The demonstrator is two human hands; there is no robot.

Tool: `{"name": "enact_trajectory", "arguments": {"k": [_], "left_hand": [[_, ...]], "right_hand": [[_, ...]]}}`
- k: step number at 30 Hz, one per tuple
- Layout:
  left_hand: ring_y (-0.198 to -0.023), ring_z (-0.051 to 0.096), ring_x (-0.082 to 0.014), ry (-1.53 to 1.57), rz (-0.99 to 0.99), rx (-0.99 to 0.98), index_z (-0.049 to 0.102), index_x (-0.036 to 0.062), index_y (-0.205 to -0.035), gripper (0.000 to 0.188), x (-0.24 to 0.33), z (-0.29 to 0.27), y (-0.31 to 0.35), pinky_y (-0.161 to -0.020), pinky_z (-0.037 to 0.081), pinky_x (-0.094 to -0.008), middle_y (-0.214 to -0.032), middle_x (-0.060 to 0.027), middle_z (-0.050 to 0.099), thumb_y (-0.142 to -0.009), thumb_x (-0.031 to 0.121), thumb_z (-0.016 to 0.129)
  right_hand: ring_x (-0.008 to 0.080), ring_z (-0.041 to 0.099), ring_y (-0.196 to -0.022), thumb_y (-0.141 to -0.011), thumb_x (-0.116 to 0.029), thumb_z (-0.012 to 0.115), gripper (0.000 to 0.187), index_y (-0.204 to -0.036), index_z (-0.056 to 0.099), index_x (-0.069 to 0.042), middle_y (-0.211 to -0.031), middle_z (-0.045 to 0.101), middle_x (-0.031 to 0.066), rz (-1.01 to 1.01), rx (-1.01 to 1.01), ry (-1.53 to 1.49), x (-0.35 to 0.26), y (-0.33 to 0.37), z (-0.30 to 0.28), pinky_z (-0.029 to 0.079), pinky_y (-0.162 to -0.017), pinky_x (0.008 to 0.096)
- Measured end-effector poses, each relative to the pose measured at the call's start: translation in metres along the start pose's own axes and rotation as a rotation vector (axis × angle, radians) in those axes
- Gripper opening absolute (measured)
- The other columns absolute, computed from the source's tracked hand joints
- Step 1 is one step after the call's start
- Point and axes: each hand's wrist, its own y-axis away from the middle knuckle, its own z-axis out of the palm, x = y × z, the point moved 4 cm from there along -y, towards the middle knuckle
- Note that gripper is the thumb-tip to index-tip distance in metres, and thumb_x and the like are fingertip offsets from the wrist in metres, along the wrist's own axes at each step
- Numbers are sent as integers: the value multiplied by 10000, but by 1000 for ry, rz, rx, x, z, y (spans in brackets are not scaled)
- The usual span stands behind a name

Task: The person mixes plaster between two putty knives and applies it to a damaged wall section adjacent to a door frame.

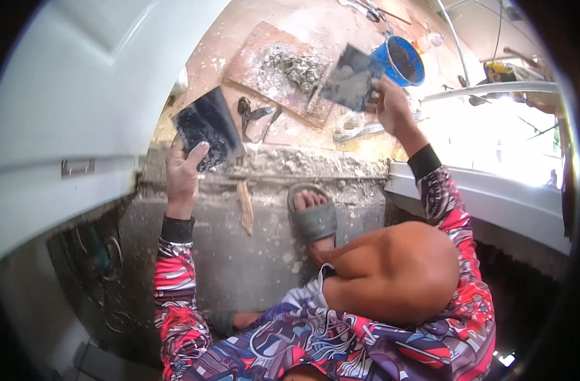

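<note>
My left hand [184,174] grips the lower edge of a dark rectangular plate [209,127], its thumb over the face. Pale smears and speckles mark that plate. On the other side, my right hand [395,105] is closed on a second flat plate [350,86], dark and smeared with grey paste; its handle, if any, is hidden. Left of that plate lies a heap of grey mortar [293,66] on a square board [242,60]. A blue bucket [391,51] with grey residue inside stands just beyond my right hand.
Dark straps [255,114] and a roll of tape [350,124] lie before the board. A rough sill [271,164] crosses ahead of my sandalled foot [312,216], near a wood splinter [245,206]. A white door panel [68,101] stands left; a white frame [480,197] runs right.
</note>
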Motion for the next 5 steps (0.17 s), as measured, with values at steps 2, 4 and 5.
{"name": "enact_trajectory", "arguments": {"k": [2, 4, 5], "left_hand": [[-903, 671, -129, -94, -48, -72, 586, 43, -1270, 345, -3, 29, -56, -812, 545, -258, -1093, -19, 685, -926, 41, 609], [-730, 653, -136, -759, 86, -211, 554, 111, -1357, 441, -35, 50, -122, -591, 530, -290, -899, -34, 693, -923, 106, 631], [-797, 686, -230, -1000, 193, -221, 538, 153, -1383, 481, -52, 45, -153, -665, 541, -353, -1018, -70, 705, -916, 176, 649]], "right_hand": [[241, 662, -815, -984, -161, 423, 212, -1153, 539, -102, -1028, 617, 72, 46, 142, -107, 26, -9, -24, 591, -736, 450], [245, 665, -845, -979, -177, 427, 319, -1282, 499, -109, -1071, 615, 85, 162, 261, -278, 89, -45, -72, 596, -729, 454], [245, 665, -845, -979, -177, 427, 319, -1282, 499, -109, -1071, 615, 85, 187, 247, -309, 103, -69, -72, 596, -729, 454]]}}
